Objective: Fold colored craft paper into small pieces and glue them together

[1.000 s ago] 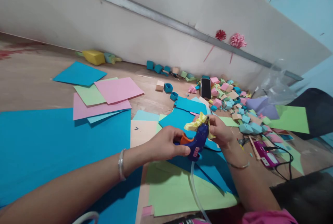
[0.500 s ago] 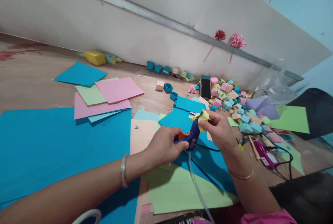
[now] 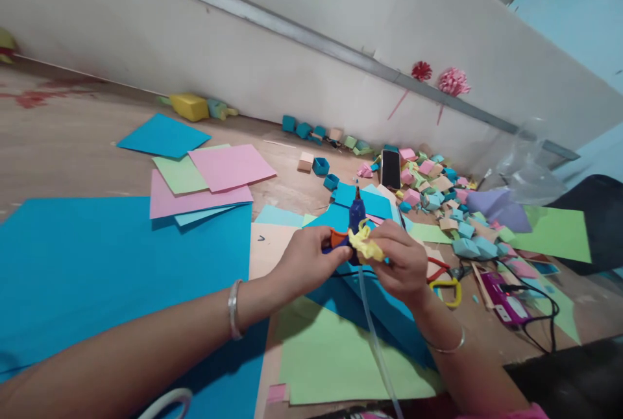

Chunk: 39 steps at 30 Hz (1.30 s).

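Observation:
A dark blue glue gun (image 3: 357, 213) with an orange trigger is gripped in my left hand (image 3: 307, 258), its nozzle pointing away from me. A clear glue stick (image 3: 370, 328) trails from its back end down toward the table's front edge. My right hand (image 3: 403, 257) pinches a crumpled piece of yellow paper (image 3: 365, 242) close against the gun's body, hiding part of it. Beneath both hands lie blue paper sheets (image 3: 384, 315) and a light green sheet (image 3: 335, 367).
Folded paper boxes (image 3: 438, 185) are heaped at the right around a phone (image 3: 390, 169). Scissors (image 3: 448, 289) and a magenta extension board (image 3: 503, 302) with black cords lie near my right wrist. Coloured sheets (image 3: 233, 169) and a large blue sheet (image 3: 97, 276) cover the left.
The yellow paper has moved from the glue gun's nozzle back to its body, baring the tip. The gun now points more straight ahead. The scissors show more fully beside my right wrist.

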Tool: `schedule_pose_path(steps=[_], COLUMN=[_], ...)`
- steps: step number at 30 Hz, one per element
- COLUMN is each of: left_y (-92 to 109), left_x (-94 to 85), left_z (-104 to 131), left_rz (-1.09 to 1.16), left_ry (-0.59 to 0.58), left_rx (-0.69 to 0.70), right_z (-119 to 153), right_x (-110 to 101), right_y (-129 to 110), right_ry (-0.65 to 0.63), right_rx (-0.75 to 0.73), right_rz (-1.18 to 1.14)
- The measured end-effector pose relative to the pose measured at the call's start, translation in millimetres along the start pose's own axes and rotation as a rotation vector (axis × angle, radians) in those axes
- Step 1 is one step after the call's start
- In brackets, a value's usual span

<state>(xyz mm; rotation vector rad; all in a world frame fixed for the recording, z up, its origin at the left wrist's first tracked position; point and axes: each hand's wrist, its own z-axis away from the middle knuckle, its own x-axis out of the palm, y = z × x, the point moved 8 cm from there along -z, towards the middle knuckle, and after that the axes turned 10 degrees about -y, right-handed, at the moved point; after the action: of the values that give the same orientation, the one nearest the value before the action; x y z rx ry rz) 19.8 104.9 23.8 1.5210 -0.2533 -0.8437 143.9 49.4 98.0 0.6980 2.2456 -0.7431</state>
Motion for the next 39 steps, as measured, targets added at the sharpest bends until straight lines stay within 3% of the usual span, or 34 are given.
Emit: schedule_pose_path(steps=[4, 5, 9, 16, 19, 21, 24, 25, 28, 32, 35, 39], left_y=[4, 4, 1, -3, -4, -4, -2, -2, -1, 0, -1, -1], left_x=[-0.7, 0.4, 5.0, 0.2, 0.7, 3.6, 9.7, 11.3, 14.6, 19.5, 25.6, 25.9], left_z=[-2, -1, 1, 1, -1, -2, -1, -1, 0, -2, -2, -2], left_rz=[0.092, 0.096, 0.029, -0.075, -0.033, 0.025, 0.09, 0.088, 0.049, 0.058, 0.108, -0.035], left_ry=[-0.046, -0.052, -0.042, 0.046, 0.029, -0.004, -0.059, -0.071, -0.106, -0.23, -0.375, -0.366], left_rx=[0.022, 0.024, 0.025, 0.034, 0.032, 0.032, 0.036, 0.034, 0.031, 0.016, 0.007, 0.031], right_z=[7, 6, -2, -2, 0, 4, 22, 27, 25, 22, 24, 31], right_x=[-37, -37, -8, 18, 19, 4, -34, -39, -26, -7, -4, 3], right_y=[21, 24, 22, 0, 0, 16, 60, 72, 93, 94, 92, 100], right_ry=[0.293, 0.27, -0.025, -0.125, -0.235, -0.131, 0.287, 0.339, 0.15, -0.083, -0.252, -0.354], right_rx=[0.181, 0.184, 0.032, -0.062, -0.004, 0.121, 0.434, 0.521, 0.649, 0.654, 0.628, 0.677], right_rz=[0.106, 0.132, 0.146, 0.099, -0.127, -0.31, -0.383, -0.371, -0.469, -0.786, -0.813, -0.804])
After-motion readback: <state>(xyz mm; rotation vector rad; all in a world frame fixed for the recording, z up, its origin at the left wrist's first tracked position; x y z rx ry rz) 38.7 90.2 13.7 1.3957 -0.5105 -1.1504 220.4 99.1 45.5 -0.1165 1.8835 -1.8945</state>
